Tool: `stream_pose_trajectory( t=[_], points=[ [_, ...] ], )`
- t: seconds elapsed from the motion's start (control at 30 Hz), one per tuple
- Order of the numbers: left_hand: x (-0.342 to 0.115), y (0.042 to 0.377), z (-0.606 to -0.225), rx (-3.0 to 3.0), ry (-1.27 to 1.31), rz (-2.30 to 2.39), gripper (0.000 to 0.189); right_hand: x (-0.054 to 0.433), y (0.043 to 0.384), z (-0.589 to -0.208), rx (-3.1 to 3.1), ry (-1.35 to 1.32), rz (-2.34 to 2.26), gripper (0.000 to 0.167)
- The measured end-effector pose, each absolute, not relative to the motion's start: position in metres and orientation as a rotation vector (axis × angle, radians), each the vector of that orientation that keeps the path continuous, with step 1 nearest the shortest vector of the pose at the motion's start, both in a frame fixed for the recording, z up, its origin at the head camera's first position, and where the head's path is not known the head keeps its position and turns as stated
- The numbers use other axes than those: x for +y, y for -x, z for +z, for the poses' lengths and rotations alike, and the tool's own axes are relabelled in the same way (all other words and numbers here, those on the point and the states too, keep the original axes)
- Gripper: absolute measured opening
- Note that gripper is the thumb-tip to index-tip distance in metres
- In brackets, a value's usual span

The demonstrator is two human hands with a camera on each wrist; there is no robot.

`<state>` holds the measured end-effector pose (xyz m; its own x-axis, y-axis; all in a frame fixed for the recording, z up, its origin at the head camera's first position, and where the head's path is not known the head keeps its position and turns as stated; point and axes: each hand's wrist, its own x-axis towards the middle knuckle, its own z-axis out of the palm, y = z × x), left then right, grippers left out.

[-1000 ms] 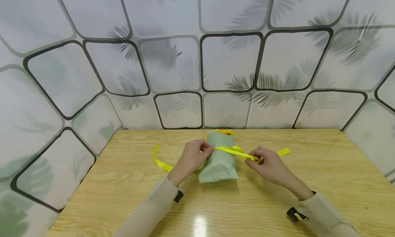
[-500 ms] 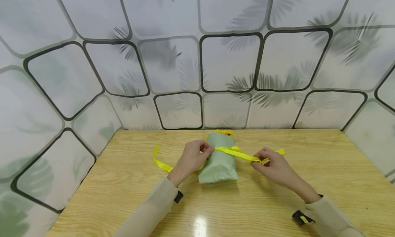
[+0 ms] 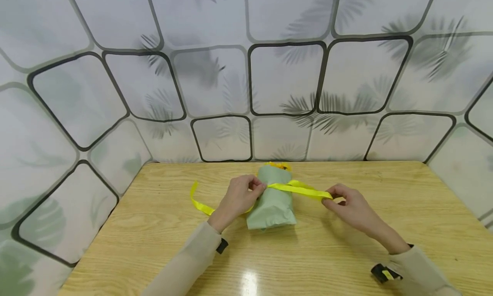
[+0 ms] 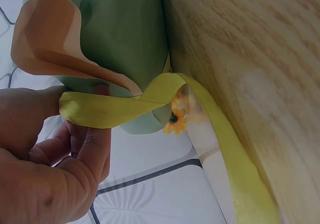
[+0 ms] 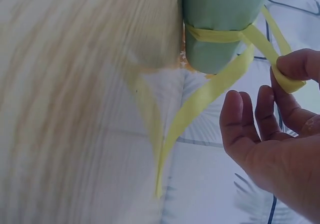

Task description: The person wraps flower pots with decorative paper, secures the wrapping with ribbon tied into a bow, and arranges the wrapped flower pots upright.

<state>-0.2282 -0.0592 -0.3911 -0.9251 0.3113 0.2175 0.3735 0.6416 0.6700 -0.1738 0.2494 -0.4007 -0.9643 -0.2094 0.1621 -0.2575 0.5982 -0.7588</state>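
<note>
A pale green paper-wrapped bouquet (image 3: 271,208) lies on the table, an orange flower (image 4: 175,120) peeking from its far end. Around its middle runs a yellow ribbon (image 3: 285,187). My left hand (image 3: 239,196) pinches the ribbon between thumb and fingers at the wrap's left side. To the right of the bouquet, my right hand (image 3: 349,205) pinches a folded loop of the ribbon, stretched out from the wrap. In the right wrist view the thumb and index finger grip that loop, with the other fingers loosely bent. A ribbon tail (image 5: 202,98) hangs down to the tabletop there.
Another ribbon tail (image 3: 200,205) curls on the wooden table (image 3: 154,244) left of the left hand. A patterned wall covering (image 3: 286,80) rises along the table's back edge and sides. Small black wrist devices (image 3: 381,273) hang at the sleeves.
My right hand has drawn to the right, away from the bouquet, and the ribbon it holds reaches farther. The tail beyond it no longer shows in the head view. My left hand stays put.
</note>
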Motion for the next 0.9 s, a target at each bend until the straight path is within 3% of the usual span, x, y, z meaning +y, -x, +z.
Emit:
stream_pose_trajectory(
  t=[0.37,0.67,0.9],
  points=[
    [-0.061,0.227,-0.390,-2.773,0.587,-1.159,0.018,0.258,0.179,-0.398,-2.651,-0.400,1.795,0.027],
    [-0.060,0.227,-0.389,-2.778,0.579,-1.154,0.018,0.260,0.183,-0.406,-2.184,-0.462,2.452,0.019],
    [-0.060,0.228,-0.389,-2.782,0.570,-1.148,0.019,0.261,0.186,-0.407,-1.923,-0.582,2.746,0.032]
  ],
)
